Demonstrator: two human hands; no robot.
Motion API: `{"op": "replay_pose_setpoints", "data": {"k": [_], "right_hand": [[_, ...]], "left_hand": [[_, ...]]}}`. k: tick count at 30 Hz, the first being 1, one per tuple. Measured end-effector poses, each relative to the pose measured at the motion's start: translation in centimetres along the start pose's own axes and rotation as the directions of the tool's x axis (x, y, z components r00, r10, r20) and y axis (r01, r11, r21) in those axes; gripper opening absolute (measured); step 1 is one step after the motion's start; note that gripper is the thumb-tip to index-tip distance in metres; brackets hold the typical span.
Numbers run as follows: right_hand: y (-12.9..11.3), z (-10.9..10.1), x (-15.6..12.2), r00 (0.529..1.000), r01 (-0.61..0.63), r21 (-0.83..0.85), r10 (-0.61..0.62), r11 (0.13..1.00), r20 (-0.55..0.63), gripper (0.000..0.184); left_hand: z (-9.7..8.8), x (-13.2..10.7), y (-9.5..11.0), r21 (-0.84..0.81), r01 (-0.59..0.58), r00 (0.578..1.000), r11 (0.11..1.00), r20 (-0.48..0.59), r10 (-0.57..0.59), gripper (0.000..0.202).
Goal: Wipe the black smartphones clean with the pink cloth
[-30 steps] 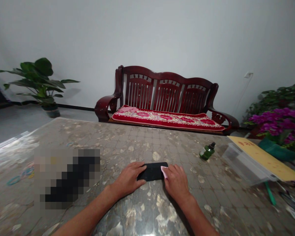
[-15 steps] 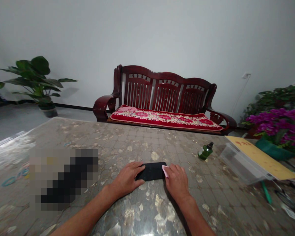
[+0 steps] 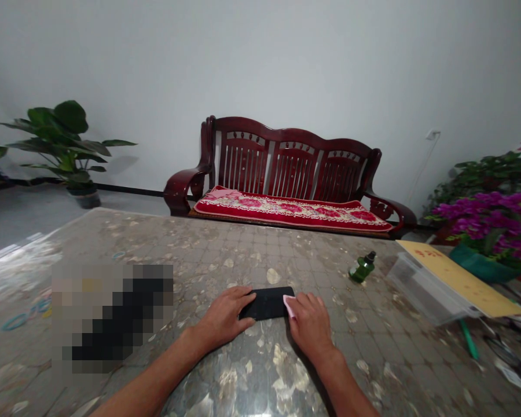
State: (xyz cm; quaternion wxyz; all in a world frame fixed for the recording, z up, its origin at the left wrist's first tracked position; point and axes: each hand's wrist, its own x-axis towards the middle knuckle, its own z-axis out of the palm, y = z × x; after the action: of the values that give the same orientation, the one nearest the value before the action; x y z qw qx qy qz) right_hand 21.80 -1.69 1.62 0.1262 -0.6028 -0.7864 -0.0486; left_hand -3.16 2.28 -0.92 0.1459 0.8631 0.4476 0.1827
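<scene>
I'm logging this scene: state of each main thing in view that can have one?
Black smartphone: flat, dark, held by the left hand
Pink cloth: pinched in the right hand
Green bottle: standing, black top on
Clear plastic box: partly covered
Yellow sheet: lying over the box
Red floral seat cover: spread on bench
Purple flowers: in bloom

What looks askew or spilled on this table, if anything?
The yellow sheet on the clear plastic box looks askew, seemingly jutting past its edge. No spill shows, though a pixelated patch hides part of the table.

Pink cloth partly out of sight in right hand
</scene>
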Motion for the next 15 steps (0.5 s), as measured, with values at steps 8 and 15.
{"op": "replay_pose_setpoints", "data": {"k": [8, 15], "right_hand": [[-0.6, 0.2, -0.1, 0.999, 0.051, 0.041, -0.051, 0.998, -0.005, 0.031], [-0.4, 0.4, -0.2, 1.000, 0.023, 0.005, -0.023, 1.000, -0.019, 0.032]], "left_hand": [[-0.1, 0.0, 0.2, 0.023, 0.000, 1.000, 1.000, 0.005, 0.000, 0.055], [0.2, 0.0, -0.1, 0.029, 0.006, 1.000, 1.000, 0.003, -0.006, 0.056]]}}
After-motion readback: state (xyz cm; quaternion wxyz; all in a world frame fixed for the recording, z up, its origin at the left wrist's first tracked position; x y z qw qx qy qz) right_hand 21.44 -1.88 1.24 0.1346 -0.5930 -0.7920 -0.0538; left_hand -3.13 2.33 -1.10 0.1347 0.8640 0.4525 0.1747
